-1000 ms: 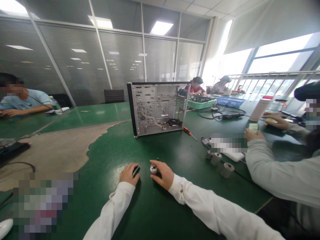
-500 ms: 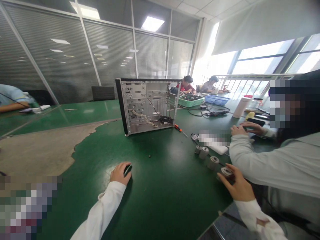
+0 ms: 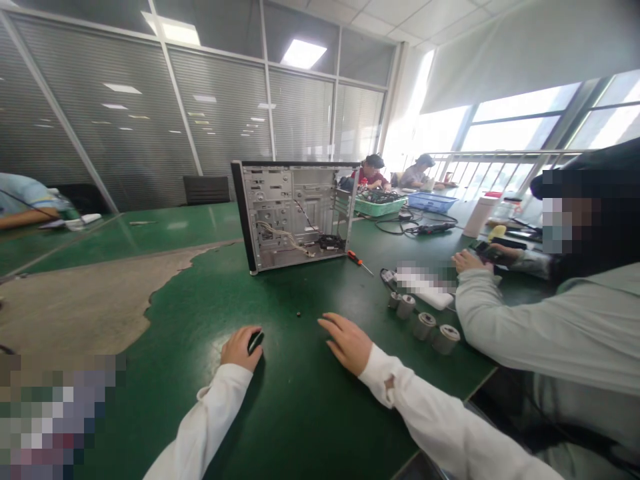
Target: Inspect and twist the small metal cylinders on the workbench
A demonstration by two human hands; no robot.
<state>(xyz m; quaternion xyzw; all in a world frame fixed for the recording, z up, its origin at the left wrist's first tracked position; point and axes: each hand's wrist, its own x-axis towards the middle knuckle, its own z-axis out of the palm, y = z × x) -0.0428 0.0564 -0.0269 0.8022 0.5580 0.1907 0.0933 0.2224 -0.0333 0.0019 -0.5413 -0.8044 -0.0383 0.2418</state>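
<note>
The right hand (image 3: pixel 349 343) is open above the near part of the green counter (image 3: pixel 300 413), fingers lightly spread, with nothing in its grasp. A small dark piece (image 3: pixel 299 314) lies just left of its fingertips. Farther left, the left hand (image 3: pixel 240 348) is loosely curled; whether it grips anything cannot be told. To the right of the right hand, apart from it, four metal cylinders (image 3: pixel 447 340) stand in a row slanting far and left. Beyond are a white strip (image 3: pixel 439 297), an orange-handled screwdriver (image 3: pixel 355 257) and an open computer case (image 3: pixel 273 189).
</note>
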